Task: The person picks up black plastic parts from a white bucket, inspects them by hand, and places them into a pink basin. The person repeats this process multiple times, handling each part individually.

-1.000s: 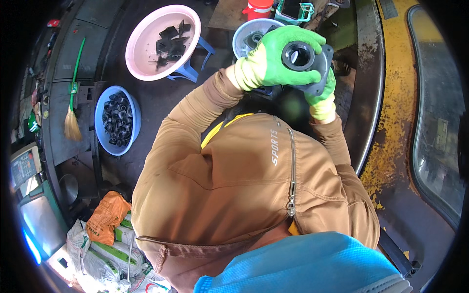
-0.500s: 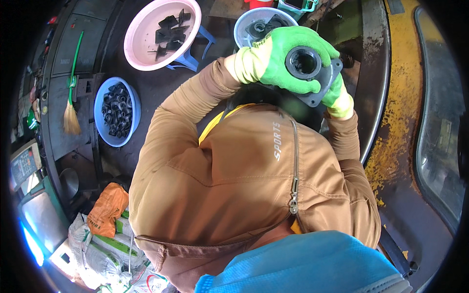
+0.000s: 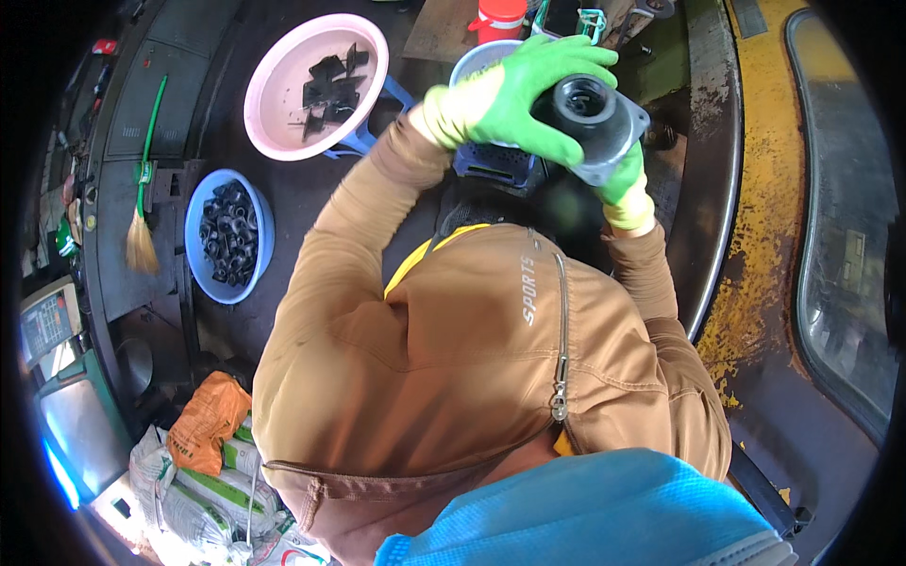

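Note:
Both my hands wear green gloves with yellow-green cuffs. Between them is a black flanged part [image 3: 613, 132] with a round collar, an open bore facing up and a square flange with corner holes. My left hand [image 3: 510, 99] curves around its left side, thumb near the front and fingers along the far side. My right hand [image 3: 625, 181] grips it from below on the right, fingers mostly hidden beneath the flange. Behind my left hand is a pale blue basket [image 3: 472, 61], largely covered by the glove.
A pink basin [image 3: 269, 118] with black parts stands on a blue stool [image 3: 359, 141]. Left of me is a blue tub [image 3: 196, 255] full of small black pieces. A red container [image 3: 500, 19] is at the far side. A yellow, rusty machine panel [image 3: 755, 236] runs along my right.
The flanged part has tilted and shifted slightly left and nearer. My left hand's fingers have spread and moved back from over its collar toward its left side.

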`<action>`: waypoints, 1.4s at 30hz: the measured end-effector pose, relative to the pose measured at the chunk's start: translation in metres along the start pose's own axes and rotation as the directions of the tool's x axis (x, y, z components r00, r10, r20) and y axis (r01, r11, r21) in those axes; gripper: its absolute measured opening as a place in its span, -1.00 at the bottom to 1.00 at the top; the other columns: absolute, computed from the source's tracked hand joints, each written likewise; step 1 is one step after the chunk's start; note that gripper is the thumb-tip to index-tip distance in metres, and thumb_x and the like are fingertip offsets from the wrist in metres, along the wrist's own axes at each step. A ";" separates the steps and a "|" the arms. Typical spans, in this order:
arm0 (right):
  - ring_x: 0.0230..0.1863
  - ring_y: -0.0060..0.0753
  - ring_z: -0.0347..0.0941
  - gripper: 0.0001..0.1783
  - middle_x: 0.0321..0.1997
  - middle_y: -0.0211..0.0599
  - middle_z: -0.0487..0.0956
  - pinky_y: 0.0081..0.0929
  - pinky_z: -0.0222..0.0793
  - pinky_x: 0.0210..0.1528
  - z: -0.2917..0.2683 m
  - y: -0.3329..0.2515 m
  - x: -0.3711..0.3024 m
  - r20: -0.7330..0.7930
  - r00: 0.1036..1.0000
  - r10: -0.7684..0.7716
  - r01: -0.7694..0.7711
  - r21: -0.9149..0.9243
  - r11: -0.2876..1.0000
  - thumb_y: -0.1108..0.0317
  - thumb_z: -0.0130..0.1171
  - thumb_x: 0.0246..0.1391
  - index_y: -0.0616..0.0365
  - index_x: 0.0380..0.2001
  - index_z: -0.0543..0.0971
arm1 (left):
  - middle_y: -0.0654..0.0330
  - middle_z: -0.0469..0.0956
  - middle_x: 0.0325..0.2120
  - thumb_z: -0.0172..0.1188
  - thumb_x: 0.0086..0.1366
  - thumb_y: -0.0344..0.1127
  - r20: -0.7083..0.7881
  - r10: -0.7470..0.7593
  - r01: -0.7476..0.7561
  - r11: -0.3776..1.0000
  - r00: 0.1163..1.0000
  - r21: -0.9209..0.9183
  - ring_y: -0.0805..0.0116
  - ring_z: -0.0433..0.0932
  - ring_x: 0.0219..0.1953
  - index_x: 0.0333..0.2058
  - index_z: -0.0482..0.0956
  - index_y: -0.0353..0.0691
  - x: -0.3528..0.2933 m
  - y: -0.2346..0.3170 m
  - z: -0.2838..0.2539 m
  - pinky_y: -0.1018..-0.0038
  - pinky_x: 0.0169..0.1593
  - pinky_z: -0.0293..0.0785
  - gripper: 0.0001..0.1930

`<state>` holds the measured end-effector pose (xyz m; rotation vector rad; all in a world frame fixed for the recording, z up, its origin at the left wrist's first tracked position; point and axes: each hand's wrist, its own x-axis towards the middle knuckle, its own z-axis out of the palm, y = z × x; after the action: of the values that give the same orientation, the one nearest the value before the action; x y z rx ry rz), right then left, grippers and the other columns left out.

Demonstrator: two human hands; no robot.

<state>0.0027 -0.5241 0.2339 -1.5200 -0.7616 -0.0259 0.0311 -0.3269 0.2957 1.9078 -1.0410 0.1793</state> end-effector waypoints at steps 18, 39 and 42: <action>-0.02 -0.30 0.52 -0.44 0.00 -0.32 0.56 -0.42 0.45 -0.01 0.003 -0.038 0.010 0.034 0.997 0.075 -0.057 -0.382 0.922 0.30 0.34 -0.04 0.08 0.07 0.44 | 0.02 0.54 -0.01 0.44 -0.08 -0.37 -0.333 0.015 -0.104 0.962 0.943 -0.251 0.16 0.53 0.01 -0.12 0.56 -0.25 -0.010 0.020 0.030 0.27 0.08 0.46 -0.53; -0.17 -0.30 0.54 -0.55 -0.18 -0.23 0.58 -0.40 0.47 -0.13 0.008 -0.017 0.003 -0.070 0.995 -0.064 0.023 -0.472 0.881 0.37 0.32 -0.09 0.20 -0.08 0.48 | 0.02 0.56 -0.06 0.45 -0.05 -0.34 -0.403 -0.135 0.004 0.951 0.905 -0.310 0.21 0.56 -0.02 -0.15 0.57 -0.29 -0.009 0.031 0.039 0.31 0.04 0.49 -0.56; -0.17 -0.31 0.54 -0.54 -0.17 -0.23 0.58 -0.40 0.47 -0.13 -0.003 -0.028 0.006 0.054 0.995 -0.083 0.099 -0.532 0.841 0.38 0.32 -0.10 0.20 -0.08 0.48 | 0.03 0.56 -0.06 0.46 -0.07 -0.35 -0.373 -0.132 -0.004 0.940 0.919 -0.342 0.21 0.56 -0.04 -0.16 0.58 -0.28 -0.010 0.028 0.034 0.31 0.03 0.50 -0.56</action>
<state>-0.0043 -0.5265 0.2618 -2.0162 -0.8964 -0.3126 -0.0051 -0.3534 0.2893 1.5113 -0.6842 0.3103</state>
